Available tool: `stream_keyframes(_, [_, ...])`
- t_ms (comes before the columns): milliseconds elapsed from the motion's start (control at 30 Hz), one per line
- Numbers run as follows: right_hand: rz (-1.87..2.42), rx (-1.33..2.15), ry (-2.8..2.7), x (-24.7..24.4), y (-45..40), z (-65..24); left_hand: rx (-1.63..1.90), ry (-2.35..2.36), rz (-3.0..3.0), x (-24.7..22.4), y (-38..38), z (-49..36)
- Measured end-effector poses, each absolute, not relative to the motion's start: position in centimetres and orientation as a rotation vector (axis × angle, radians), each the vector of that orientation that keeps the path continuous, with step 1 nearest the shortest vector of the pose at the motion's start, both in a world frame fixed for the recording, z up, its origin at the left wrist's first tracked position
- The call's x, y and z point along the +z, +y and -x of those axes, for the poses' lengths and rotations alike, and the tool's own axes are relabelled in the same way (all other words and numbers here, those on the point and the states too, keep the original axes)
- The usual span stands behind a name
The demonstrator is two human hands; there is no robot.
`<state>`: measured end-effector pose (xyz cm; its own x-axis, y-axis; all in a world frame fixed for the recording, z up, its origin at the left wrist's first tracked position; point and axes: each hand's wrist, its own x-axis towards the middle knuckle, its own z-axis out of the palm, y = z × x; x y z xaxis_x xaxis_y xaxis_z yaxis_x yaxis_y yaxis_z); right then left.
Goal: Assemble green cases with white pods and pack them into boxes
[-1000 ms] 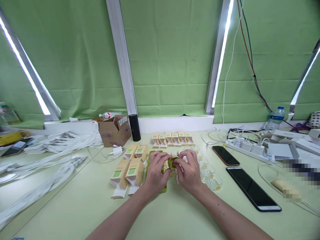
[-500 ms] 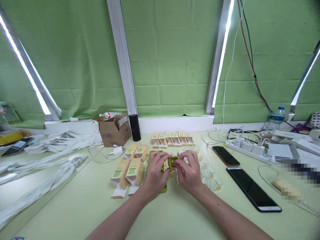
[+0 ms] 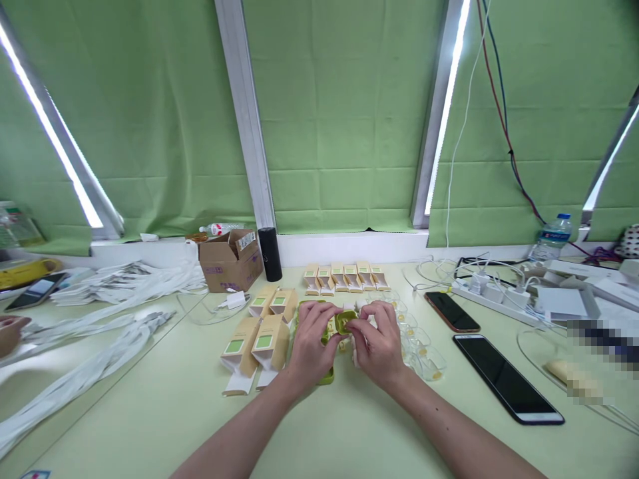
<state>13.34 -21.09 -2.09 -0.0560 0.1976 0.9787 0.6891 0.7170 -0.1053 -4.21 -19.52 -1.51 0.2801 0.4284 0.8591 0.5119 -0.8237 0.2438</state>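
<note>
Between my two hands is a small olive-green square cup [image 3: 344,322]. My left hand [image 3: 313,342] pinches its left edge with thumb and fingers. My right hand [image 3: 378,342] is closed, with thumb and forefinger at the cup's right side; part of the cup is hidden behind the fingertips. Under and behind my left hand lies a green tray [image 3: 327,378], mostly covered. Just right of my right hand are several clear plastic covers [image 3: 422,356] with yellow dots. To the left of my left hand stand several tan cartons [image 3: 269,342] with green labels and open white flaps.
A row of small tan cartons [image 3: 344,278] stands behind my hands. Two phones [image 3: 504,376] lie at right, near a power strip [image 3: 499,303] with tangled cables. At left are a cardboard box [image 3: 229,266], a black cylinder [image 3: 269,255], white strips [image 3: 100,372] and another person's hand [image 3: 10,332].
The green cup has tilted slightly between my fingers; my hands stay nearly in place. Another person's hand has come into view at the left edge.
</note>
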Motion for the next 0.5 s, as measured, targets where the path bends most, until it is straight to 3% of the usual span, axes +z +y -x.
stream_keyframes(500, [0.723, -0.474, -1.620, -2.02, -21.08, -13.30, -1.586, -0.935, 2.414, -1.29, -19.57, 4.22])
